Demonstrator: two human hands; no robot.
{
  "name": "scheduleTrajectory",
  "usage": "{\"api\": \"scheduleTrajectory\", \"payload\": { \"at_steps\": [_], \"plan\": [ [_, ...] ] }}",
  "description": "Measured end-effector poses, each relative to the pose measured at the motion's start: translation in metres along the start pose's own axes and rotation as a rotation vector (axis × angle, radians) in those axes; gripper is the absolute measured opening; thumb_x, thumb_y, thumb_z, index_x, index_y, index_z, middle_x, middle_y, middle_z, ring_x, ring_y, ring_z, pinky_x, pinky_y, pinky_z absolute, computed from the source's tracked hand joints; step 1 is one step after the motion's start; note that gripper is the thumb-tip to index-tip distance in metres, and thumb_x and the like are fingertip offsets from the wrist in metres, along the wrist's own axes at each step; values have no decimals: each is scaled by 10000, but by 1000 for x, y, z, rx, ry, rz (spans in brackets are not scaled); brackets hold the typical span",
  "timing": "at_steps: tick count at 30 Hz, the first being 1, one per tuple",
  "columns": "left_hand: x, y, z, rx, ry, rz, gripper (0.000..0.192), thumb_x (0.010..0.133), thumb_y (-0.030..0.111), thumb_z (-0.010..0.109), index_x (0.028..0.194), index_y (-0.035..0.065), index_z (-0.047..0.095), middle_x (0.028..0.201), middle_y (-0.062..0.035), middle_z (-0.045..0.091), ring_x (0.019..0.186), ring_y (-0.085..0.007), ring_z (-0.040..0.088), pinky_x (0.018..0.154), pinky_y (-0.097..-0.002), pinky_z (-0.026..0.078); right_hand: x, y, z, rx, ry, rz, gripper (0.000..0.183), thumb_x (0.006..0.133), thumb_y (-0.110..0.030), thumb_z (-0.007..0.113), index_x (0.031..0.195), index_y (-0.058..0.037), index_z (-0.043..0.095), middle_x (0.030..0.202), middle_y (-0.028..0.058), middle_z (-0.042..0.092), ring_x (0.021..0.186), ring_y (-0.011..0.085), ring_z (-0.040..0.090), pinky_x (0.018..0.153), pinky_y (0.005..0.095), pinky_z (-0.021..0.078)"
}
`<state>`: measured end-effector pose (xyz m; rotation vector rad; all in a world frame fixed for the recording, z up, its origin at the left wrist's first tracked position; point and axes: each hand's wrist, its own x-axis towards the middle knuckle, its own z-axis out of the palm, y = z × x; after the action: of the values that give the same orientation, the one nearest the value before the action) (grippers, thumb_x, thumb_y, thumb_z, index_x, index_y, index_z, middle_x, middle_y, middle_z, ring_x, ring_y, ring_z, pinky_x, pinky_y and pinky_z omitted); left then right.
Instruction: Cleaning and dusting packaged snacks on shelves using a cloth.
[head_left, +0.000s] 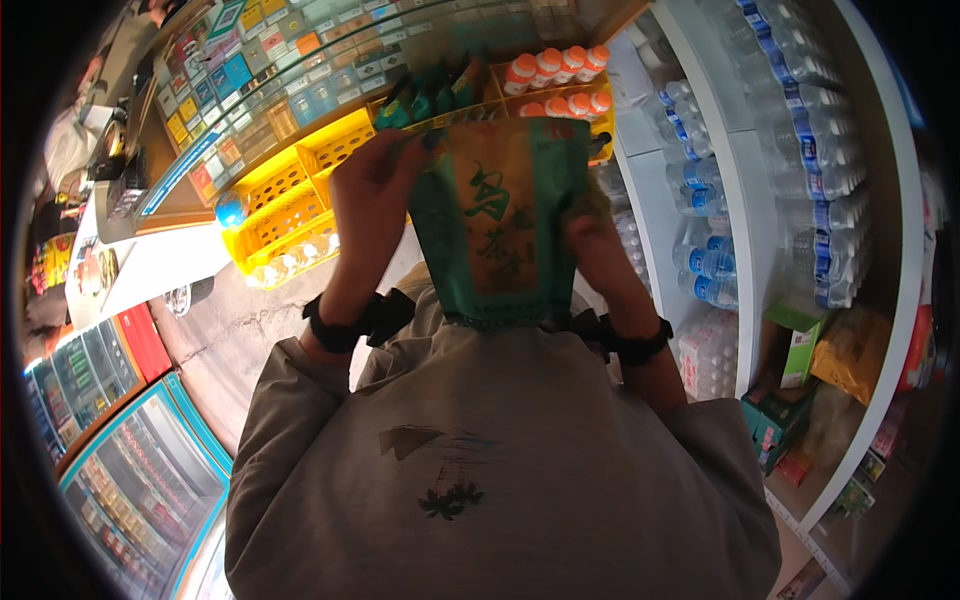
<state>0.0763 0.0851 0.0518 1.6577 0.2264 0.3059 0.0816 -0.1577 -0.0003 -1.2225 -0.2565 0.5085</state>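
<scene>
A green stand-up pouch (495, 225) with an orange-brown panel and dark writing hangs upright before my chest. My left hand (379, 184) pinches its upper left corner. At the pouch's right side, my right hand (592, 232) holds the edge, its fingers blurred and partly in shadow. The pouch hides part of a yellow plastic crate (322, 161) behind it. Similar dark green pouches (427, 97) stand in the crate, beside bottles with orange caps (551, 64).
A glass display counter (292, 67) with rows of small boxes lies beyond the crate. On my right, white shelving (739, 195) holds packs of water bottles (814, 180). A glass-topped freezer (142, 495) stands at lower left. A blue ball-like item (231, 209) sits at the crate's left end.
</scene>
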Motion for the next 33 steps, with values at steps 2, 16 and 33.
{"api": "scheduleTrajectory", "payload": {
  "at_steps": [2,16,33],
  "plan": [
    [-7,9,7,-15,39,-56,173,791,85,581,936,-8,568,716,-8,603,642,-41,524,571,-175,416,13,-21,32,-114,28,-44,237,859,-152,477,1065,-35,476,1020,43,527,930,111,490,773,243,402],
    [-21,18,17,-1028,-392,-466,476,916,332,291,1297,49,254,1256,-139,371,1120,-254,403,934,-359,341,19,-38,10,-456,425,52,436,849,-429,400,1006,-37,508,914,75,510,818,184,465,767,294,372],
    [-25,30,24,-987,-271,-662,375,911,293,343,1164,24,407,1089,-99,520,952,-195,536,805,-310,446,30,-52,75,-1269,64,-631,400,792,-274,499,1115,-40,470,1118,168,464,1014,316,447,900,455,291]
  ]
}}
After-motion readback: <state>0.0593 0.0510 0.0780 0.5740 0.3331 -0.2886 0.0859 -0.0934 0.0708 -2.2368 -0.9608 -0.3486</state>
